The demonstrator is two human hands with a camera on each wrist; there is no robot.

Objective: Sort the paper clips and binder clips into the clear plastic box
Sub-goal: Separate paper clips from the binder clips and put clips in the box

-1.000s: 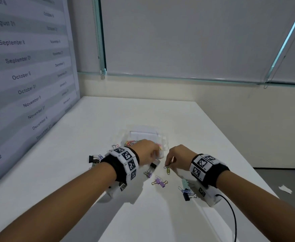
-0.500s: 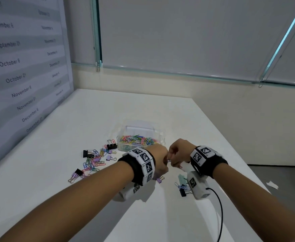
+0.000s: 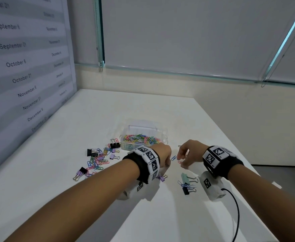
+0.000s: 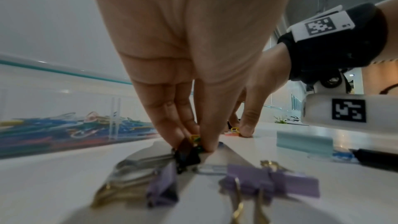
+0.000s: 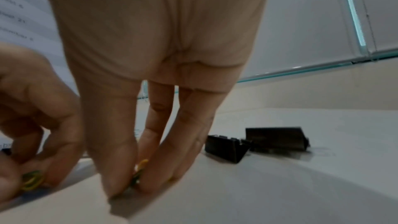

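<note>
- Clear plastic box: on the white table, holding coloured paper clips.
- Left hand: just in front of the box, fingertips pinched on yellow-green paper clips at the tabletop.
- Right hand: right of the left hand, fingers pinching a yellow paper clip.
- Loose clip pile: left of the box.
- Green and black binder clips: nearer than the hands.

a clear plastic box sits open on the table, one compartment heaped with coloured paper clips. to its left lies a loose scatter of paper clips mixed with black and purple binder clips. a mint binder clip lies nearer, right.
</note>
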